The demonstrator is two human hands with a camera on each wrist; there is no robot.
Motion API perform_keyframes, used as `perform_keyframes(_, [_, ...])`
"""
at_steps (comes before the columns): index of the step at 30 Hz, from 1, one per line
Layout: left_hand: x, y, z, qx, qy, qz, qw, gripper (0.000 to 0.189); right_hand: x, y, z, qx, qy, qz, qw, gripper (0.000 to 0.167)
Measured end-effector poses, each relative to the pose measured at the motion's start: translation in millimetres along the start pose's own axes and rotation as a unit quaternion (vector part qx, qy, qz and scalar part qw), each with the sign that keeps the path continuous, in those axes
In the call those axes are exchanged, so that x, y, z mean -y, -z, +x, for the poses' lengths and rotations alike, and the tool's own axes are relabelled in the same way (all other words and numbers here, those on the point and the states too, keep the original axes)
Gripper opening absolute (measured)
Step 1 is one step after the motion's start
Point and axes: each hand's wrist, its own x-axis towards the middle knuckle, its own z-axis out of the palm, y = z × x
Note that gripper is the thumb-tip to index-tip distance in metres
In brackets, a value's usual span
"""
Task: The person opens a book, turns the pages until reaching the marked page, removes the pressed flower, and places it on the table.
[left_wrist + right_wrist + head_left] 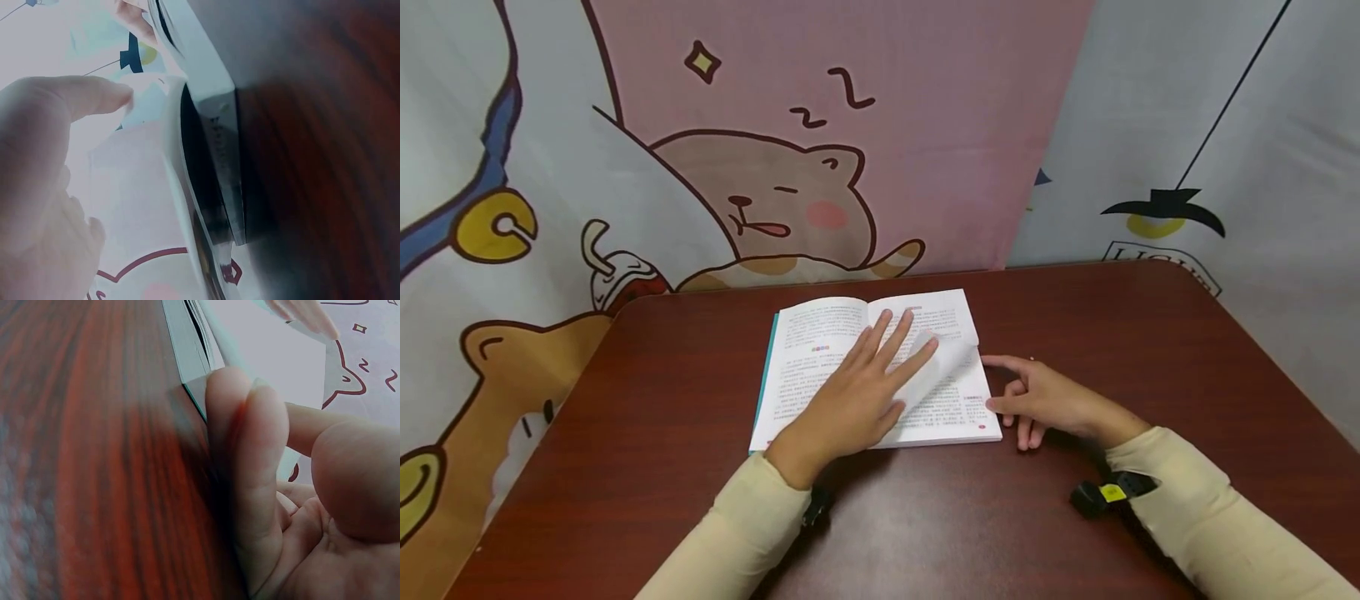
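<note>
An open book [808, 379] with printed pages and a teal cover edge lies on the table. My left hand [853, 404] is over its right page with fingers spread, touching a lifted leaf [955, 357] that curls up from that page. Seen in the left wrist view, the left hand's [44, 169] thumb stretches toward the page edges. My right hand [1052, 400] is at the book's right edge, its index finger and thumb extended and the other fingers loosely bent. The right wrist view shows the right hand's [269, 462] fingertips close by the book's corner; contact is unclear.
The dark red-brown wooden table [647, 433] extends around the book. Behind it hangs a cloth [955, 150] with cartoon animals. A black device with a yellow label [1112, 492] is strapped at the right wrist.
</note>
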Motion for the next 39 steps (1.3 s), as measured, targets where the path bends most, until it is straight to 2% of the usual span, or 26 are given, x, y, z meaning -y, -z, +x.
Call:
perform_keyframes(6, [-0.3,-0.2,0.0,-0.024,-0.028,0.01,0.9993,0.061,0.1,-0.8,-0.4,0.002,-0.006,0.005,1.0,0.081])
perform_keyframes(11, [0.8,-1.0,0.7,-0.033,-0.029,0.02,0.9988,0.047,-0.7,-0.8,-0.2,0.0,-0.008,0.004,1.0,0.081])
perform_keyframes(16, [0.8,-1.4,0.3,-0.038,-0.025,0.022,0.9987,0.048,-0.6,-1.2,-0.8,0.001,-0.009,0.006,0.9999,0.081])
perform_keyframes(24, [1.7,-2.1,-0.1,-0.024,-0.015,0.039,0.9988,0.062,-0.8,-1.3,-0.4,-0.001,-0.01,0.008,0.9999,0.081])
perform_keyframes(32, [1.9,-2.5,-0.7,-0.021,0.005,0.063,0.9978,0.058,-2.6,-0.9,-0.3,0.001,-0.009,0.008,0.9999,0.081])
perform_keyframes(39, [0.9,-2.7,-1.6,-0.015,-0.004,0.048,0.9987,0.057,-2.4,-0.6,-0.6,0.001,-0.011,0.007,0.9999,0.081])
